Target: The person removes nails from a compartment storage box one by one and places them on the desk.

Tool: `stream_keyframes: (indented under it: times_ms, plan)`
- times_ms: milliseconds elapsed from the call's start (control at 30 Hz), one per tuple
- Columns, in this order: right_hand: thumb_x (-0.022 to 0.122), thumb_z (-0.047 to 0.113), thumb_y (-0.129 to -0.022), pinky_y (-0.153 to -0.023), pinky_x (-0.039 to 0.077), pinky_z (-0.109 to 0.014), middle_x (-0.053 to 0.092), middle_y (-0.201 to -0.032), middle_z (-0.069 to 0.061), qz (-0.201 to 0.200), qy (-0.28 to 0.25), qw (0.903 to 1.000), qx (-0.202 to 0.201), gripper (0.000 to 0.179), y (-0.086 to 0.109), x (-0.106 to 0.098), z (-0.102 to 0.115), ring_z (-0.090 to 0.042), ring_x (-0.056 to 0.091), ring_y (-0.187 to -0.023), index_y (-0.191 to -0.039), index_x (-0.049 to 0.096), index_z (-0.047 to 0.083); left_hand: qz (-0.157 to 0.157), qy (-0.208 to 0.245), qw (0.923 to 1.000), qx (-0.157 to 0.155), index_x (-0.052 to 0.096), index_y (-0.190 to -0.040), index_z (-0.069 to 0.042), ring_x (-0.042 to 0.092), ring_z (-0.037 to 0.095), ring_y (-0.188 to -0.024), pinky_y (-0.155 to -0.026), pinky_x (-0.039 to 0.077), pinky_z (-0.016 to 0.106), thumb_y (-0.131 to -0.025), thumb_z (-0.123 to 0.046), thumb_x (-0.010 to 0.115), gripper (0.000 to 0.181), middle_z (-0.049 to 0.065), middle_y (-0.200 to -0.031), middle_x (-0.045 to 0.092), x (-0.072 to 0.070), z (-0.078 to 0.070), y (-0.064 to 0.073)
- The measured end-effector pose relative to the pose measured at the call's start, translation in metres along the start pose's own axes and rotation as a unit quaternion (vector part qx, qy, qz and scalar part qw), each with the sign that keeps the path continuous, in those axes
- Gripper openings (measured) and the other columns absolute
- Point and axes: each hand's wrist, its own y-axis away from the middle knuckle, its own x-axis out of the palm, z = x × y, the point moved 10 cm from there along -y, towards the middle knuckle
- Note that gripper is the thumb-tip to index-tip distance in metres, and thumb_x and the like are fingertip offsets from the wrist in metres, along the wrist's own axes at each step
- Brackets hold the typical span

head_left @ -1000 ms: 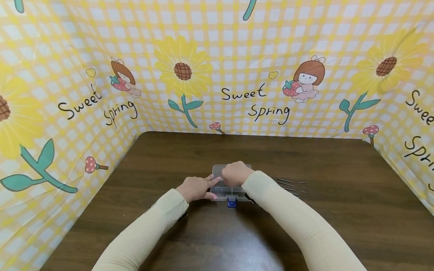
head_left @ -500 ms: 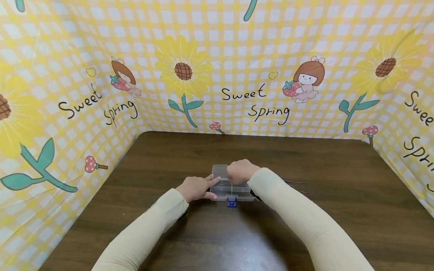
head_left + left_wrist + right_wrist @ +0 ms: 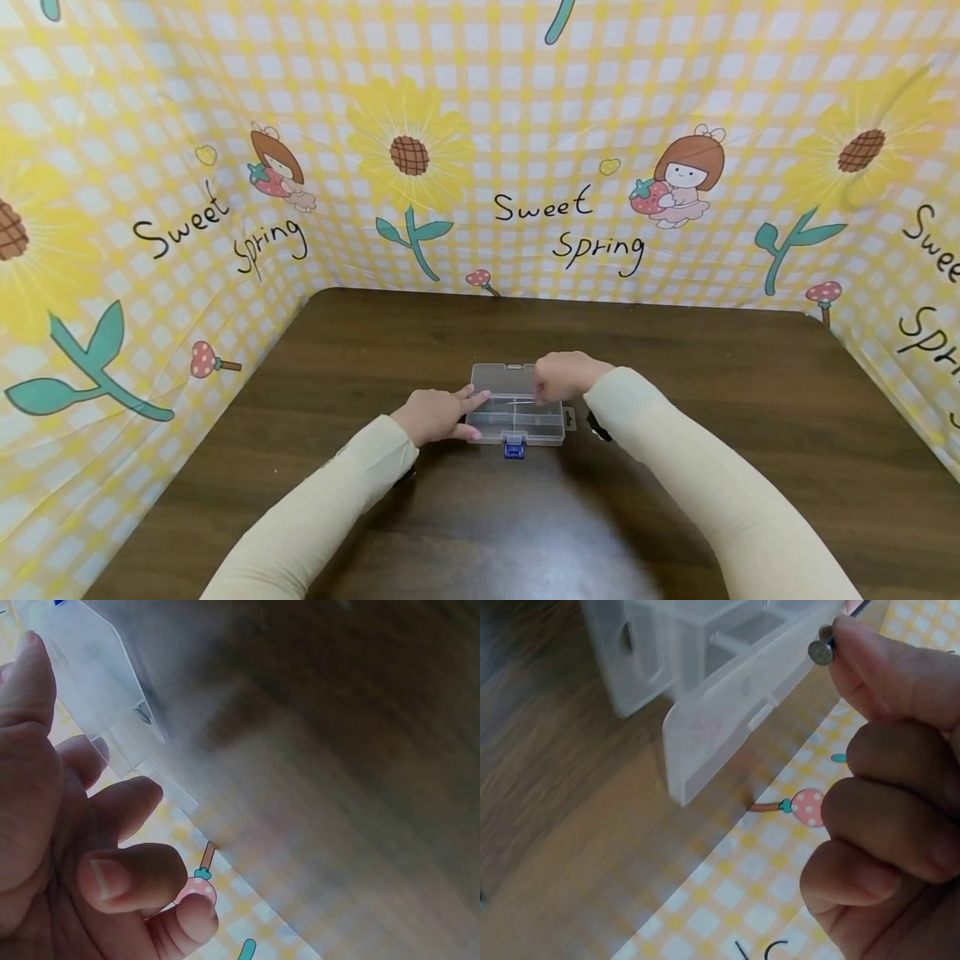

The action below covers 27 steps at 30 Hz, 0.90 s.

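A clear plastic compartment box [image 3: 551, 440] stands on the table with its lid [image 3: 501, 379] folded back and a blue latch [image 3: 514, 448] at the front. My left hand [image 3: 437, 415] rests at the box's left end, index finger on the top edge and thumb at the front corner. Between thumb and index finger my right hand [image 3: 568, 377] pinches nails; one thin nail [image 3: 522, 403] points left over the rear compartments. In the right wrist view a round nail head [image 3: 821, 652] sticks out, with a second partly behind it. Something small and dark [image 3: 142, 714] shows through the box wall.
A hanging tab [image 3: 570, 419] juts from the box's right end. The brown wooden table [image 3: 390, 325] ends at a yellow checked cloth [image 3: 540, 150] at the back and sides. My right sleeve [image 3: 697, 492] covers part of the table on the right.
My right hand has moved right, from over the box's middle to its right end, and the nail has gone from upright to nearly level. My left hand stays put.
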Motion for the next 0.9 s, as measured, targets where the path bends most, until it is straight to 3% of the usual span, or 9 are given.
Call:
stream_keyframes:
  times_ms: [167, 267, 367, 600, 733, 900]
  plan:
    - [0.065, 0.010, -0.089, -0.059, 0.041, -0.027, 0.056, -0.069, 0.007, 0.006, -0.003, 1.0000, 0.002, 0.017, 0.014, -0.002, -0.012, -0.009, 0.045, -0.062, -0.072, 0.070, 0.010, 0.008, 0.005, 1.0000, -0.004, 0.036, -0.150, -0.028, 0.030, 0.014, -0.047, -0.045, 0.023, 0.028, -0.084, -0.056, 0.057, 0.074, 0.000, -0.151, 0.036, 0.001, -0.001, 0.001]
    - [0.061, 0.004, -0.087, -0.053, 0.033, -0.025, 0.044, -0.058, 0.009, 0.004, -0.010, 0.9999, -0.002, 0.030, 0.021, -0.004, -0.019, -0.008, 0.036, -0.055, -0.058, 0.058, 0.013, 0.005, 0.007, 1.0000, -0.005, 0.036, -0.149, -0.029, 0.034, 0.014, -0.048, -0.045, 0.024, 0.028, -0.084, -0.056, 0.057, 0.074, 0.000, -0.151, 0.037, 0.001, -0.001, 0.001]
    - [0.056, 0.000, -0.084, -0.051, 0.026, -0.026, 0.033, -0.054, 0.008, 0.002, -0.028, 0.9996, -0.002, 0.035, 0.027, -0.004, -0.027, -0.009, 0.028, -0.052, -0.054, 0.046, 0.015, 0.005, 0.007, 0.9999, -0.005, 0.036, -0.150, -0.028, 0.038, 0.014, -0.050, -0.045, 0.025, 0.028, -0.084, -0.056, 0.057, 0.074, 0.000, -0.151, 0.037, 0.000, 0.000, 0.001]
    - [0.060, 0.003, -0.087, -0.060, 0.039, -0.028, 0.053, -0.068, 0.008, -0.004, -0.044, 0.9990, 0.008, 0.017, 0.040, -0.006, -0.040, -0.009, 0.044, -0.062, -0.072, 0.068, 0.008, 0.010, 0.012, 0.9999, 0.001, 0.035, -0.150, -0.026, 0.043, 0.015, -0.054, -0.046, 0.025, 0.028, -0.085, -0.055, 0.057, 0.074, 0.002, -0.151, 0.037, -0.001, -0.002, 0.003]
    - [0.060, 0.003, -0.087, -0.060, 0.039, -0.029, 0.053, -0.068, 0.007, -0.001, -0.048, 0.9987, 0.017, 0.017, 0.047, -0.005, -0.044, -0.009, 0.044, -0.062, -0.072, 0.066, 0.008, 0.010, 0.011, 0.9999, 0.003, 0.035, -0.150, -0.027, 0.046, 0.015, -0.056, -0.045, 0.025, 0.028, -0.085, -0.054, 0.056, 0.073, 0.002, -0.151, 0.037, 0.000, -0.003, 0.003]
    - [0.061, 0.004, -0.087, -0.059, 0.038, -0.028, 0.052, -0.067, 0.008, -0.007, -0.045, 0.9987, 0.022, 0.018, 0.053, -0.004, -0.049, -0.008, 0.044, -0.062, -0.070, 0.064, 0.010, 0.009, 0.010, 0.9999, 0.002, 0.035, -0.150, -0.026, 0.036, 0.014, -0.050, -0.045, 0.023, 0.028, -0.085, -0.055, 0.056, 0.074, 0.002, -0.151, 0.037, -0.001, -0.002, 0.003]
